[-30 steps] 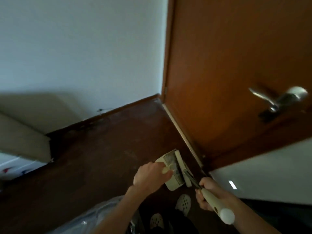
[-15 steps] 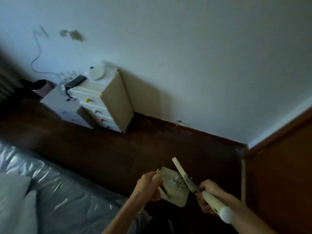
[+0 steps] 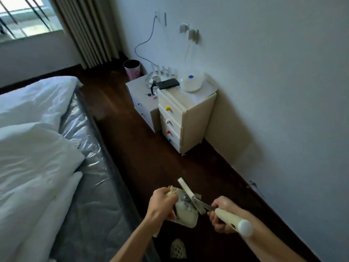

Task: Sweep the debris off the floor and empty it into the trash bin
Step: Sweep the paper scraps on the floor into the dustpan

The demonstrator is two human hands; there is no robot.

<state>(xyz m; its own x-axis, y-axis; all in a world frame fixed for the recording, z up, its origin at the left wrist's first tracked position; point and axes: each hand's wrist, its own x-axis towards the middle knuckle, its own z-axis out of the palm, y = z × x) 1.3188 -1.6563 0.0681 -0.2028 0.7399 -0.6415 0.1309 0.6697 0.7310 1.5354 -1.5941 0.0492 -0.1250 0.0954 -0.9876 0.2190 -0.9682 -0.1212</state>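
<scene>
- Left hand (image 3: 163,204) is curled round the handle of the cream dustpan (image 3: 186,214), low in the middle of the frame, holding it up off the dark floor (image 3: 151,157).
- Right hand (image 3: 222,214) is wrapped round the handle of the little brush (image 3: 190,193); the brush head sits over the pan's mouth, touching it or nearly so.
- Can't really make out debris in the pan, just something greyish near the bristles, too murky to call.
- The bit that matters: the pink trash bin (image 3: 132,69) is way up in the upper middle of the frame, past the two small drawer units (image 3: 175,118), next to the curtain. Well apart from both hands.
- The free strip of floor runs between the bed (image 3: 47,148) on the left and the wall on the right, straight up the frame to the bin.
- My guess is the left hand has to carry the pan level up that strip, then tip it over the bin. Tilt early and stuff lands back on the floor.
</scene>
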